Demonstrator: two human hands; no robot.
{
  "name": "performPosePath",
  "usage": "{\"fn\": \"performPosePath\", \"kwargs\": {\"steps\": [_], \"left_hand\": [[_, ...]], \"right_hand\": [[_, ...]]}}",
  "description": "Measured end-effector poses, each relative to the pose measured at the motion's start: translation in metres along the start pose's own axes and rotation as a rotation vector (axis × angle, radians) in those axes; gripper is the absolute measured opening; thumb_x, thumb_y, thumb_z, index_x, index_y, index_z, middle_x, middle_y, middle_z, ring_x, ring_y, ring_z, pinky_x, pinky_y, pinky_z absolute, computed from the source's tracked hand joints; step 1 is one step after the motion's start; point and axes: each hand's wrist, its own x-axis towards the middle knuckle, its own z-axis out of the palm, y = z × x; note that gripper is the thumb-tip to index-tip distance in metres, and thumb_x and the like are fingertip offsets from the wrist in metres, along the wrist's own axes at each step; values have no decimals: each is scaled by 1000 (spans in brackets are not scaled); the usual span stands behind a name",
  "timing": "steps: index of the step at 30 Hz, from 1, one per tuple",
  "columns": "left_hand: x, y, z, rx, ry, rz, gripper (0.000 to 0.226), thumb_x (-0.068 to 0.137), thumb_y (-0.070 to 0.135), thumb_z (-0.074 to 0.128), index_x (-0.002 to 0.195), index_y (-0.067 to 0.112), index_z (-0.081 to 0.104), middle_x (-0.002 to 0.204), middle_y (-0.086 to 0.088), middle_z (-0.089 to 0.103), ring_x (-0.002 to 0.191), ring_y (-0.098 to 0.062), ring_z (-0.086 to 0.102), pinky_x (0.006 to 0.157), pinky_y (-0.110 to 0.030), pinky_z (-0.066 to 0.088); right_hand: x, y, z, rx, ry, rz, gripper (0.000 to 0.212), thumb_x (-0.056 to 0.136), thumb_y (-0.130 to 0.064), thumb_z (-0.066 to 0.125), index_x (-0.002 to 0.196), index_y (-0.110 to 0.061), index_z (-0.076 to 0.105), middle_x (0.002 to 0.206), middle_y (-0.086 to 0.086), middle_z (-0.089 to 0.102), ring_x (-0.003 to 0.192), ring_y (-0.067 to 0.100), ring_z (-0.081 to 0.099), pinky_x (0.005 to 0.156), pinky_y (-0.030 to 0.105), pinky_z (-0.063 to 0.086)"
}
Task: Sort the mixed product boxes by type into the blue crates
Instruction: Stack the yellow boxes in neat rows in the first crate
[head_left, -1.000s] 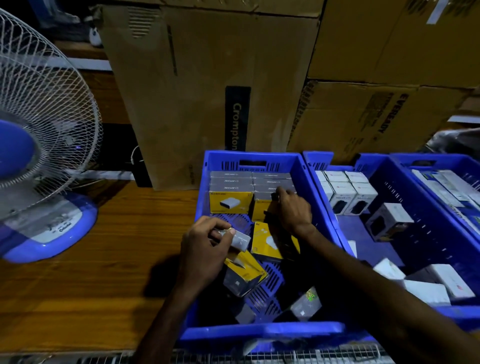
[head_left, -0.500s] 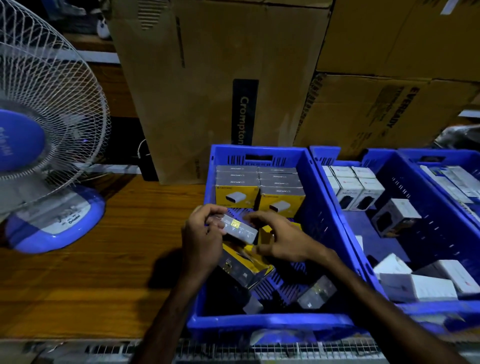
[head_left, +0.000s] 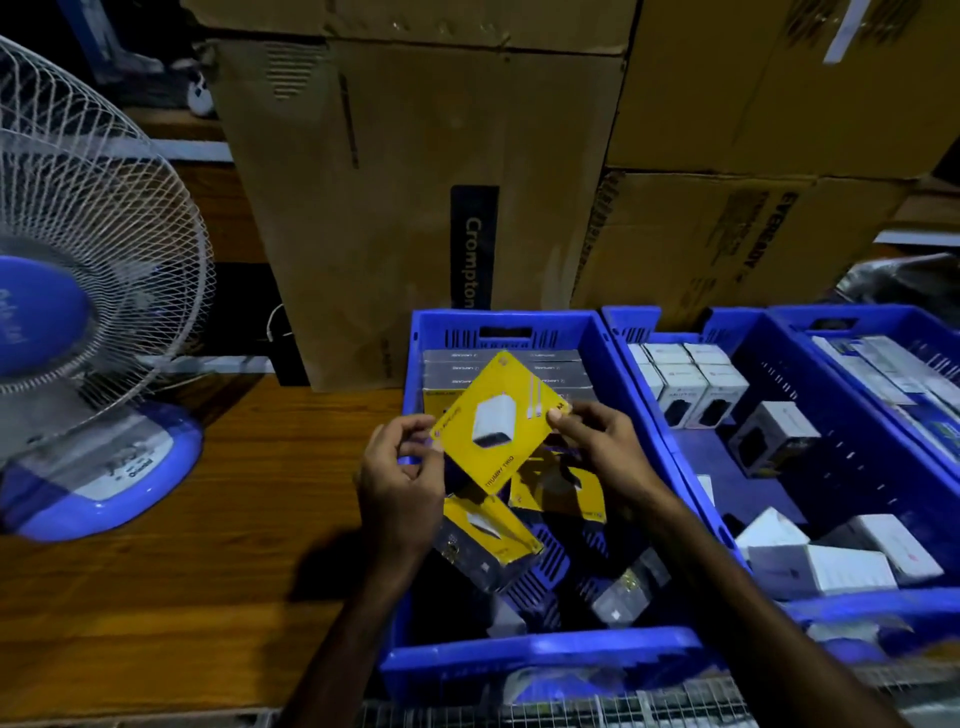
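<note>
Both hands pinched one yellow box (head_left: 500, 423) by opposite corners, left hand (head_left: 402, 480) and right hand (head_left: 602, 449), above the nearest blue crate (head_left: 540, 657). Best to level it, then seat it against the stacked row (head_left: 501, 371) at that crate's far wall.

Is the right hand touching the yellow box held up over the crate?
Touching. The head view shows the right hand pinching the yellow box at its right corner, thumb lying on the front face; the left hand grips the opposite corner.

Glossy yellow box (head_left: 497, 423), plastic crate (head_left: 540, 656), wooden table (head_left: 171, 597)
</note>
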Motion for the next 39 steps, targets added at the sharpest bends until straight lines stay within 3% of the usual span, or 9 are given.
{"fn": "performPosePath", "kwargs": {"steps": [7, 9, 12, 15, 17, 22, 27, 31, 39], "left_hand": [[9, 2, 1, -14, -134, 33, 61, 87, 24, 81, 142, 26, 56, 126, 15, 50, 114, 11, 52, 78, -19, 58], [17, 3, -1, -9, -181, 48, 60, 87, 29, 81, 142, 28, 57, 128, 21, 50, 120, 4, 55, 80, -24, 61], [30, 8, -5, -12, -298, 52, 50, 85, 36, 80, 132, 31, 63, 126, 11, 62, 114, -9, 65, 86, -38, 63], [41, 16, -7, 29, -377, 100, 43, 83, 20, 86, 120, 28, 66, 118, 5, 66, 104, 1, 65, 85, -23, 58], [49, 18, -8, 162, -396, 209, 42, 78, 15, 89, 115, 22, 69, 110, 6, 63, 97, 3, 62, 79, -14, 50], [74, 17, -6, 593, -448, 383, 51, 77, 23, 90, 124, 15, 71, 109, 5, 61, 103, -17, 61, 88, -30, 49], [94, 16, 8, 802, -503, 490, 45, 86, 30, 82, 124, 12, 67, 117, -3, 60, 107, -28, 65, 89, -43, 58], [109, 10, 23, 970, -537, 482, 28, 89, 35, 79, 99, 14, 62, 114, -6, 58, 97, -30, 66, 75, -42, 59], [135, 2, 50, 1126, -650, 490, 33, 88, 41, 78, 99, 13, 65, 102, -5, 58, 87, -27, 62, 77, -43, 58]], "right_hand": [[-9, 5, -1, 355, -76, 88, 35, 97, -4, 62, 132, -4, 59, 118, 13, 72, 100, 23, 71, 84, 27, 59], [-9, 7, -2, 398, -112, 91, 48, 90, -8, 68, 136, -3, 56, 125, 16, 70, 106, 24, 72, 90, 30, 60], [-10, 8, -4, 445, -186, 91, 55, 83, -13, 72, 135, -5, 56, 128, 14, 71, 118, 26, 69, 104, 38, 55], [-11, 7, -4, 453, -188, 89, 37, 95, -1, 59, 132, -6, 58, 125, 10, 74, 122, 26, 67, 106, 38, 54], [-11, 7, -4, 370, -141, 90, 33, 101, 5, 52, 128, -11, 61, 119, 4, 77, 117, 24, 70, 97, 33, 59], [-7, 12, -16, -181, 54, -120, 43, 100, 0, 60, 142, -5, 54, 131, 5, 67, 118, 10, 65, 81, 15, 56], [-2, 4, -47, -605, 223, -366, 29, 98, -14, 67, 126, -20, 69, 123, -5, 69, 114, 10, 63, 96, 29, 51], [1, 9, -72, -890, 249, -363, 22, 96, -21, 69, 118, -21, 71, 123, 1, 64, 111, 23, 62, 89, 38, 50], [3, 21, -90, -955, 158, -293, 29, 95, -25, 71, 123, -19, 70, 133, 1, 56, 119, 27, 59, 92, 42, 51]]}}
